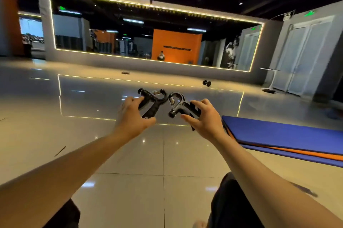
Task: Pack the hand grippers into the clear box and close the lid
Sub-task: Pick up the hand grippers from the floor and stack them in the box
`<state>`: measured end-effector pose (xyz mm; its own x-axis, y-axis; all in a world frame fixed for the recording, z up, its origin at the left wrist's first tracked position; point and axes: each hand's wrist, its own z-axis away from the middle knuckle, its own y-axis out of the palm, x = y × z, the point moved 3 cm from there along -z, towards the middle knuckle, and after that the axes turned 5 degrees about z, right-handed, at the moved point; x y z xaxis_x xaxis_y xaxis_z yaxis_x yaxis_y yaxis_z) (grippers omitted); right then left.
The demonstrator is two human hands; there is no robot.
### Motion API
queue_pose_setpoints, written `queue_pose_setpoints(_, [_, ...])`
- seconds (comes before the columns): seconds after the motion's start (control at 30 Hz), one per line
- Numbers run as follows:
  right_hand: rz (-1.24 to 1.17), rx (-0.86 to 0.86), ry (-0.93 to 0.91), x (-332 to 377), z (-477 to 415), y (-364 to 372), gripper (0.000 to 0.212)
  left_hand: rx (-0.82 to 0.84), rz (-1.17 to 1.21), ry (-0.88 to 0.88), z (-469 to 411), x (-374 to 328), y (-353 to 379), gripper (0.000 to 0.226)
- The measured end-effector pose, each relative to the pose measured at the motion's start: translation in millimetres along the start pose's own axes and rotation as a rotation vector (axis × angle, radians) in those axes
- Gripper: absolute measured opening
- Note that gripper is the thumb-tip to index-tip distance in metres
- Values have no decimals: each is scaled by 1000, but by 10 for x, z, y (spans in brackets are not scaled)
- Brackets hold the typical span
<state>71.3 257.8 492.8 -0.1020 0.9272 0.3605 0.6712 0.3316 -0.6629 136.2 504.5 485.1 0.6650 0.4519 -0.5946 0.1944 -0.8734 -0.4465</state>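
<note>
Two black hand grippers with metal springs are held up above the glossy tiled floor, their curved tops almost touching. My left hand [132,116] grips the handles of the left hand gripper [154,100]. My right hand [204,118] grips the handles of the right hand gripper [181,105], whose knob end points down-left. No clear box or lid shows in the head view.
A folded blue and orange mat [282,138] lies on the floor to my right. A dumbbell [206,83] and a small dark object [125,73] lie farther off, in front of a long mirror wall [130,38]. My knees [228,200] show at the bottom.
</note>
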Motion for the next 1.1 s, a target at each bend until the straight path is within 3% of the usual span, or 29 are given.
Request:
queue_pose_setpoints(0.47, [275,-50,387,-2025,1448,-1844,71,425,253,162,383,-1772,2296,78])
queue_pose_setpoints(0.83, [428,64,557,-3204,1735,-2526,71,593,393,158,496,-2351,3909,71])
queue_pose_setpoints(1.1, [437,115,675,-4167,1816,-2598,70,708,391,169,385,-2633,5000,61])
